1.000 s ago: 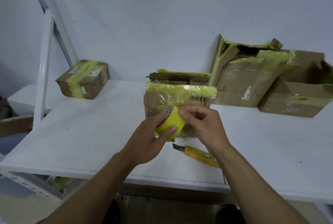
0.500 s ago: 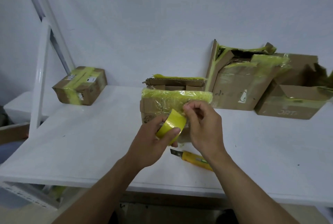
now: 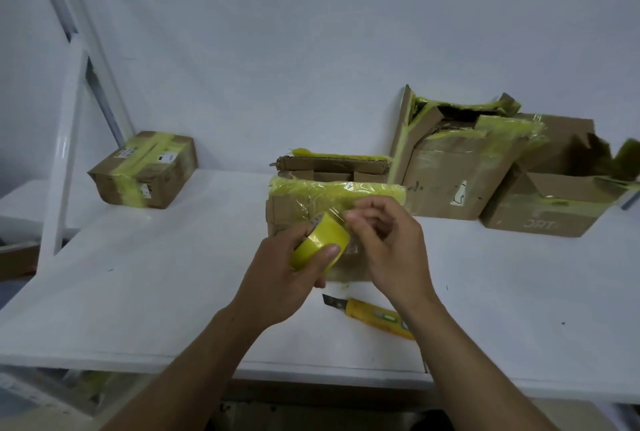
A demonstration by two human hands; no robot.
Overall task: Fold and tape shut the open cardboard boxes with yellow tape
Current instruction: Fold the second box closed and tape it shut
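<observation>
My left hand (image 3: 287,278) grips a roll of yellow tape (image 3: 320,245) in front of an open cardboard box (image 3: 311,198) whose front flap is covered in yellow tape. Right beside the roll, my right hand (image 3: 391,250) has thumb and fingers pinched at the roll's edge; whether they hold the tape end is blurred. The box's back flaps stand open. Two larger open boxes stand to the right: a tall one (image 3: 450,167) and a low one (image 3: 554,202) with torn flaps.
A yellow utility knife (image 3: 374,314) lies on the white table (image 3: 173,292) just below my hands, blade pointing left. A small taped-shut box (image 3: 145,171) sits at the back left. A white metal frame (image 3: 65,153) rises on the left. The table's front edge is near my forearms.
The view has tilted slightly. My right-hand fingers have shifted along the top of the roll toward its right edge, while my left hand keeps holding the roll.
</observation>
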